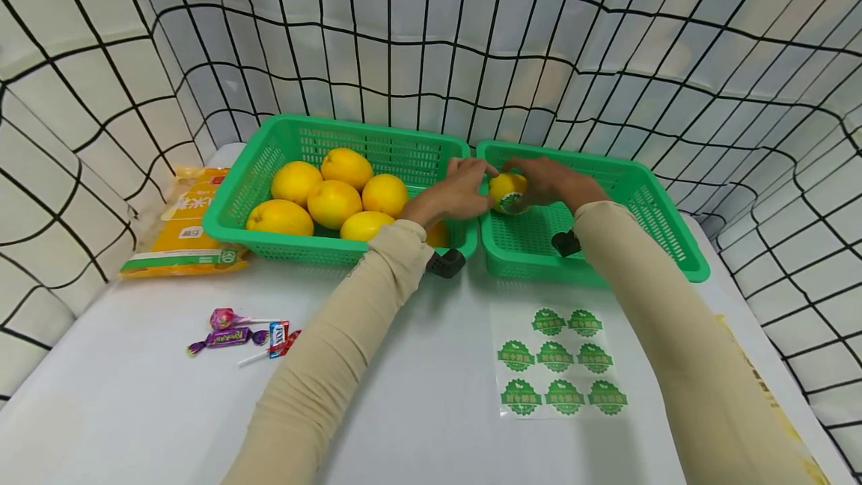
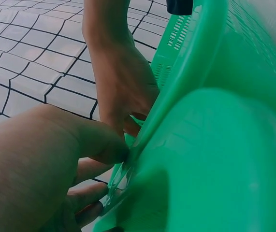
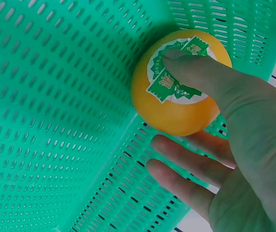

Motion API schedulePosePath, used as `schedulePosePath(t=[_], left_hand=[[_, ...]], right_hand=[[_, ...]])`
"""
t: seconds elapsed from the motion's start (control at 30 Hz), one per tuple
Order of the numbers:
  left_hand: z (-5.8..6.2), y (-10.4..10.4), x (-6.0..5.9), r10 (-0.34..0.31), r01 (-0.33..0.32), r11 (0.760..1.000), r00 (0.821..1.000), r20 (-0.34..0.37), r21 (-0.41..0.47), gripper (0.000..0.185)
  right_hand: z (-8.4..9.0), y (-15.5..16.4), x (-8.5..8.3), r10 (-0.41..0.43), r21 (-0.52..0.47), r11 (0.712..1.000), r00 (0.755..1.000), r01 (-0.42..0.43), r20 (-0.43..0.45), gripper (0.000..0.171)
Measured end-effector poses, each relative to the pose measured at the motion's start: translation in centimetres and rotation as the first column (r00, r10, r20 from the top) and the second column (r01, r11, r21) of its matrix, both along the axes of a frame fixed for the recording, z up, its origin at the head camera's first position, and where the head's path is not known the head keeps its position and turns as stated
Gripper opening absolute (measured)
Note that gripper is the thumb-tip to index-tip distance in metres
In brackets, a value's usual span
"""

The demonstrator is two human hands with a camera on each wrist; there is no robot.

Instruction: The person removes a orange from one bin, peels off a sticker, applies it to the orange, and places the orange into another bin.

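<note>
In the right green basket (image 1: pixel 673 245), my right hand (image 1: pixel 548 180) holds an orange (image 1: pixel 505 189) near the left end. Its thumb (image 3: pixel 191 72) lies on a round green and white sticker (image 3: pixel 164 92) on the fruit, with fingers spread around and below. My left hand (image 1: pixel 461 189) is over the adjoining rims of the two baskets, fingers pointing right toward the orange. The left wrist view shows its thumb and fingers (image 2: pixel 92 193) at the green rim (image 2: pixel 152 125), with no fruit visible between them. Several oranges (image 1: pixel 334 204) lie in the left green basket (image 1: pixel 404 142).
A sheet of green stickers (image 1: pixel 555 365) lies on the white table (image 1: pixel 417 410) before the right basket. At left are a lollipop (image 1: pixel 222 318), other wrapped candies (image 1: pixel 229 337) and a yellow packet (image 1: pixel 191 230). Black netting (image 1: pixel 431 43) surrounds the back and sides.
</note>
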State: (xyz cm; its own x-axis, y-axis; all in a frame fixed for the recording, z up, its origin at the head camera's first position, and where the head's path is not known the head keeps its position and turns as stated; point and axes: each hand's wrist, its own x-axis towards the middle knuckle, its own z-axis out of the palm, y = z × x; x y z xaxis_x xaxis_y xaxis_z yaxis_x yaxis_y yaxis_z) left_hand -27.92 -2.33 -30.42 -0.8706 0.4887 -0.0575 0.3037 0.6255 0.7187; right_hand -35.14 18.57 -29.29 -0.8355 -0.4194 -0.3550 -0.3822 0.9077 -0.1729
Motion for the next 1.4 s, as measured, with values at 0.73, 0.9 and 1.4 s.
schedulePosePath(t=[0.73, 0.9, 1.4], left_hand=[[0.2, 0.1, 0.5, -0.002, 0.001, 1.0, 1.0, -0.015, -0.026, 0.051], [0.5, -0.8, 1.4, -0.007, 0.003, 0.997, 0.998, -0.059, -0.072, 0.051], [1.0, -10.2, 6.5, 0.105, -0.122, 0.991, 0.959, -0.264, -0.05, 0.054]], right_hand=[[0.6, 0.8, 0.7, 0.027, -0.032, 0.999, 0.999, -0.028, -0.033, 0.069], [0.9, 0.8, 1.1, 0.039, -0.011, 0.999, 0.999, -0.04, -0.025, 0.071], [1.8, 0.8, 2.9, 0.035, -0.008, 0.999, 0.999, -0.035, 0.017, 0.07]])
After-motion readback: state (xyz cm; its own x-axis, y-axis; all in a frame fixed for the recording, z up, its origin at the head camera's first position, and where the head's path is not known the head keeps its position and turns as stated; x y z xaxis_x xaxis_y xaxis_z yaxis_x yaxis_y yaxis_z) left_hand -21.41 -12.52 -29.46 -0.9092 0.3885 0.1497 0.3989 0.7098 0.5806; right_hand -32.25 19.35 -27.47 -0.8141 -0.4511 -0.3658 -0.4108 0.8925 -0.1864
